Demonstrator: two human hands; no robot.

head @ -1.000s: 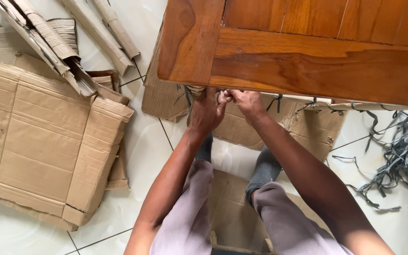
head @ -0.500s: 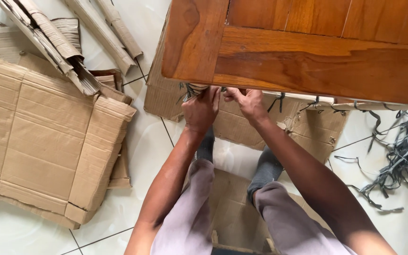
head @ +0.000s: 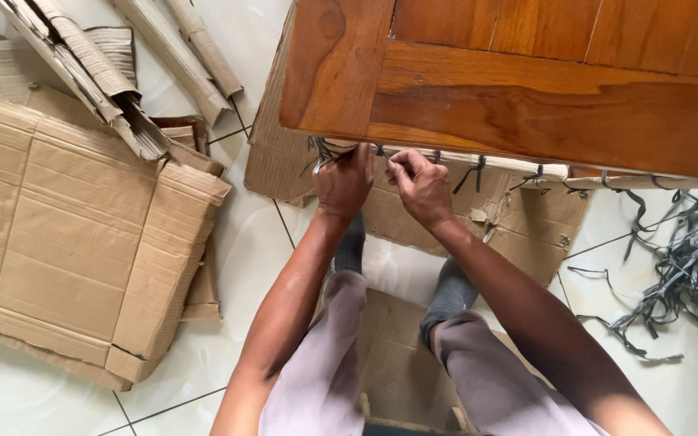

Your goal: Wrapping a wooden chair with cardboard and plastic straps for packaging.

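Where the wooden panel (head: pixel 527 89) ends at its near edge, both hands work close together just under its corner. The left hand (head: pixel 342 184) has its grip closed on a knot of grey strap (head: pixel 322 153); the right hand (head: pixel 420 187) pinches a strap end narrowly. Flattened cardboard (head: pixel 74 242) crowds the tiled floor (head: pixel 244 242) to the left, loose straps (head: pixel 688 258) to the right.
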